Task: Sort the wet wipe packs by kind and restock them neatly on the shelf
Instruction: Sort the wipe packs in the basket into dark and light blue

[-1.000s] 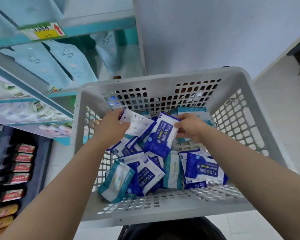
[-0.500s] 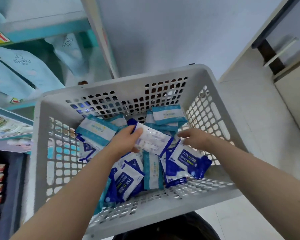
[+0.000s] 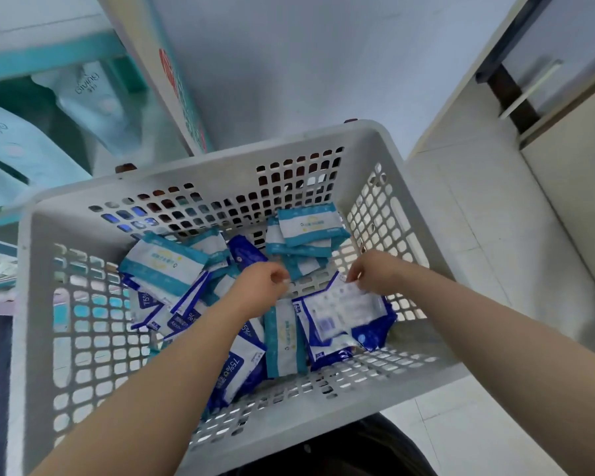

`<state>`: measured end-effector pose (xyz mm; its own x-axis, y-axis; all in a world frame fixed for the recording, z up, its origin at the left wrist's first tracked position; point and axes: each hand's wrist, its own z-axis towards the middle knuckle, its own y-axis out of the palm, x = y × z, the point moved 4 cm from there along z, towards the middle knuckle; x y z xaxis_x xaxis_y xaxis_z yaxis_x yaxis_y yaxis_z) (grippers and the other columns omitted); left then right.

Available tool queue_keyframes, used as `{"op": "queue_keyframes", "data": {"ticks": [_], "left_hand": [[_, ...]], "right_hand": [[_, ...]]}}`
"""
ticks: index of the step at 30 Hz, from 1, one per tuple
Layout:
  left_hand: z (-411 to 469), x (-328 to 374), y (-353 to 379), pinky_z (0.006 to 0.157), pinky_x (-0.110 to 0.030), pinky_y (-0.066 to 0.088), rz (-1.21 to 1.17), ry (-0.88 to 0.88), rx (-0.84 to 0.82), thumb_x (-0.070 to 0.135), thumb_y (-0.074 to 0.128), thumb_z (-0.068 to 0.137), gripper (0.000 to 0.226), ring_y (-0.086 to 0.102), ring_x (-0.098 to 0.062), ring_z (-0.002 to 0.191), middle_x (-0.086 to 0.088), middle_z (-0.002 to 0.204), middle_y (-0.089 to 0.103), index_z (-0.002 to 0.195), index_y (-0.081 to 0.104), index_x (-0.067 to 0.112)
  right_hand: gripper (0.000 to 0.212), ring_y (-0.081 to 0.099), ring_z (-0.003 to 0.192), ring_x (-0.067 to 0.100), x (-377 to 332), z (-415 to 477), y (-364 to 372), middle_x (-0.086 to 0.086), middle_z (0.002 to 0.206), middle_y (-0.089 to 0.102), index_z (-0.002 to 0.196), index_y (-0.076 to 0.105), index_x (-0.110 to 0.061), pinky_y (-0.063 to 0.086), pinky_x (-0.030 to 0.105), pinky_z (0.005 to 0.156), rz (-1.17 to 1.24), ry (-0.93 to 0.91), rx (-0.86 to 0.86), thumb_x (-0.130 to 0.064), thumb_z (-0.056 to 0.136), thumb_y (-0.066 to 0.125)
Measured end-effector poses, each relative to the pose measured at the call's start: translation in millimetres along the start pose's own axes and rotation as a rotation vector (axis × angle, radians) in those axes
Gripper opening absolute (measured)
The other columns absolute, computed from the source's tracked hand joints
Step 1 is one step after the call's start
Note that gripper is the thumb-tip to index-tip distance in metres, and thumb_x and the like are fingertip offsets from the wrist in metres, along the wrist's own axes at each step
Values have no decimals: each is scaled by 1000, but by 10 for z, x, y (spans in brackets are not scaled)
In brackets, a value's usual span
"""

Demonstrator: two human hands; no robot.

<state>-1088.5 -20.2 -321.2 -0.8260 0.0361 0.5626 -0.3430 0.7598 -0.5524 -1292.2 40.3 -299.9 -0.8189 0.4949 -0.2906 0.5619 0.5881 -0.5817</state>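
- White-backed pack (image 3: 344, 310) passes from my left hand (image 3: 258, 290) to my right hand (image 3: 375, 271), pinched by its corner.
- Left grip curls empty.
- Inside the basket (image 3: 220, 166) both kinds lie mixed; sorting unfinished.

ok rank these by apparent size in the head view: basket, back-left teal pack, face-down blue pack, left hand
1. basket, by far the largest.
2. teal pack and face-down blue pack: they look about alike, so unranked.
3. left hand, smallest, though it probably sits nearer the camera than the packs.

"75%" on a blue wipe pack (image 3: 236, 367); "Giving" on a pale shelf pouch (image 3: 93, 97)
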Motion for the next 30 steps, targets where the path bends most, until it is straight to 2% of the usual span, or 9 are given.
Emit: {"op": "queue_keyframes", "data": {"ticks": [3, 5, 11, 13, 16, 19, 22, 26, 30], "left_hand": [[57, -206, 153, 100, -32, 44, 286, -36, -101, 26, 65, 90, 50, 53, -22, 120, -6, 136, 55, 136, 51, 15], [91, -290, 232, 99, -34, 45, 382, -40, -125, 31, 68, 86, 56, 52, -23, 122, -5, 136, 54, 138, 49, 17], [123, -292, 343, 75, -29, 47, 611, 6, -161, 33, 73, 79, 35, 59, -21, 100, -2, 109, 64, 110, 64, 21], [117, -273, 210, 73, -28, 46, 494, -25, -131, 26, 69, 83, 27, 60, -21, 96, -3, 107, 65, 108, 64, 18], [132, -221, -191, 78, -32, 49, 209, -72, 52, 18, 66, 87, 23, 59, -23, 94, -6, 104, 62, 108, 62, 9], [154, -142, -461, 71, -35, 59, -317, -127, 195, 11, 64, 90, 17, 63, -23, 85, -9, 101, 61, 105, 56, 6], [227, 9, -427, 65, -30, 61, -708, -170, 183, 7, 63, 91, 20, 66, -20, 85, -12, 109, 61, 109, 52, 6], [412, 126, -275, 81, -38, 59, -825, -197, 180, 3, 57, 94, 22, 65, -26, 99, -12, 111, 61, 115, 54, 5], [566, 133, -265, 84, -33, 54, -503, -147, 242, 11, 57, 94, 38, 63, -23, 96, -4, 109, 62, 130, 53, 2]], "right_hand": [[28, 61, 96, 17, 4, 19, 139, 15, 123, 63, 116, 66, -1, 50, 27, 85, -151, -1, -87, -4, 93, 50], [31, 60, 110, 20, -32, 8, 113, 10, 128, 61, 123, 64, -5, 47, 27, 96, -44, -20, -59, -6, 93, 54], [32, 54, 121, 19, -96, 106, 99, 5, 131, 60, 121, 65, -12, 39, 30, 107, 165, -89, 11, -6, 91, 59], [30, 57, 113, 16, -120, 152, 95, 3, 127, 63, 119, 66, -13, 42, 27, 100, 253, -109, 23, -7, 90, 61], [31, 59, 101, 12, -175, 221, 89, 2, 120, 65, 120, 65, -15, 42, 22, 90, 321, -114, 25, -14, 89, 65], [47, 58, 100, 14, -252, 273, 87, 2, 124, 62, 132, 55, -15, 45, 22, 84, 365, -92, 28, -22, 87, 67], [63, 63, 95, 20, -288, 335, 83, 8, 126, 58, 142, 37, -15, 54, 27, 70, 599, -45, 38, -22, 88, 67], [66, 64, 103, 31, -268, 458, -68, 14, 130, 51, 142, 31, -14, 59, 44, 78, 930, 51, 157, -2, 86, 65], [54, 57, 116, 29, -260, 621, -275, 12, 126, 56, 136, 41, -7, 50, 29, 87, 816, -26, 339, 8, 87, 56]]}}
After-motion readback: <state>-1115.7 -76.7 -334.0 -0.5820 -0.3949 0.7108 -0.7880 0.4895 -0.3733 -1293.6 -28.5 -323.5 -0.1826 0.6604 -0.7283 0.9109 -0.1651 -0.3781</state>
